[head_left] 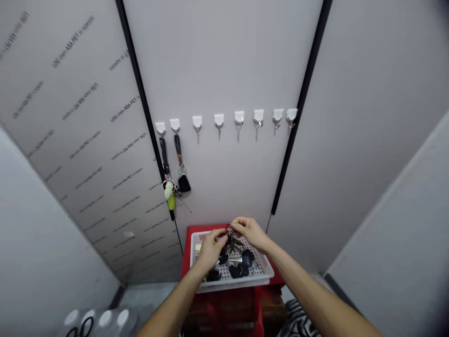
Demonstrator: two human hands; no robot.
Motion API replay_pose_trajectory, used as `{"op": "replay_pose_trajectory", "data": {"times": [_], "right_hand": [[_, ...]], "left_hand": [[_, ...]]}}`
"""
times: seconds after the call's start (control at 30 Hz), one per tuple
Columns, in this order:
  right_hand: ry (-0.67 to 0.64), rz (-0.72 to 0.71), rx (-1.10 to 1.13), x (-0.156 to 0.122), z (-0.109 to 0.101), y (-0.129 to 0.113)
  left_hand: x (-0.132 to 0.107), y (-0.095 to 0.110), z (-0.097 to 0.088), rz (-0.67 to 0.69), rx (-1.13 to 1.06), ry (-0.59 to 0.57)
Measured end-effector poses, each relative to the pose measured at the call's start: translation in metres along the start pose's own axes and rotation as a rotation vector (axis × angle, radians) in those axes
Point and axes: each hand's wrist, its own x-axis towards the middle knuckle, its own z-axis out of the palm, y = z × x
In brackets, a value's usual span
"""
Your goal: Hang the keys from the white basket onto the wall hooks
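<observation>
Over a white plastic basket [242, 283], a bunch of keys [232, 244] hangs between my two hands. My left hand [211, 247] is closed on the bunch from the left, fingertips together near its top. From the right, my right hand [251, 231] pinches the ring at the top of the same bunch. Fingers partly hide the ring. Below them in the basket lie several dark key sets, among them a black key fob [247, 257] and another black bundle [213, 275]; their exact shapes are hard to make out.
White adhesive hooks [219, 120] line the wall ahead. A key set with a green charm [169, 190] and one with a black fob [184, 183] hang at the left. The basket stands on a red surface [192, 229]. Lidded clear containers [105, 319] are at lower left.
</observation>
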Motion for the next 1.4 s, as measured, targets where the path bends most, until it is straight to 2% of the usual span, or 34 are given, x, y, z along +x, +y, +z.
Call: {"op": "replay_pose_trajectory", "data": {"times": [0.13, 0.23, 0.3, 0.43, 0.57, 0.67, 0.77, 0.97, 1.07, 1.17, 1.23, 1.3, 1.4], "right_hand": [[-0.054, -0.05, 0.032, 0.008, 0.005, -0.024], [-0.078, -0.107, -0.007, 0.018, 0.006, -0.051], [-0.068, -0.161, -0.034, 0.027, 0.007, -0.074], [0.018, -0.255, 0.011, 0.047, 0.012, -0.124], [0.131, -0.374, 0.09, 0.069, 0.019, -0.174], [0.22, -0.449, 0.089, 0.083, 0.023, -0.202], [0.301, -0.464, 0.031, 0.094, 0.026, -0.218], [0.461, -0.419, -0.224, 0.117, 0.026, -0.219], [0.52, -0.424, -0.372, 0.127, 0.026, -0.216], [0.513, -0.405, -0.425, 0.129, 0.024, -0.211], [0.513, -0.408, -0.453, 0.123, 0.021, -0.203], [0.531, -0.44, -0.489, 0.113, 0.014, -0.186], [0.471, -0.431, -0.534, 0.088, 0.002, -0.137]], "left_hand": [[0.015, 0.023, -0.011, 0.004, -0.097, 0.035], [0.029, 0.046, -0.028, 0.014, -0.123, 0.043], [0.04, 0.068, -0.044, 0.043, -0.122, 0.093], [0.062, 0.12, -0.076, 0.134, -0.095, 0.176], [0.089, 0.167, -0.103, 0.201, -0.123, 0.311], [0.107, 0.192, -0.117, 0.248, -0.064, 0.408], [0.118, 0.207, -0.124, 0.246, 0.103, 0.516], [0.127, 0.217, -0.121, 0.147, 0.435, 0.643], [0.131, 0.216, -0.119, 0.128, 0.535, 0.645], [0.13, 0.211, -0.12, 0.129, 0.563, 0.62], [0.123, 0.202, -0.12, 0.184, 0.533, 0.631], [0.11, 0.184, -0.117, 0.264, 0.466, 0.626], [0.083, 0.138, -0.103, 0.282, 0.379, 0.486]]}}
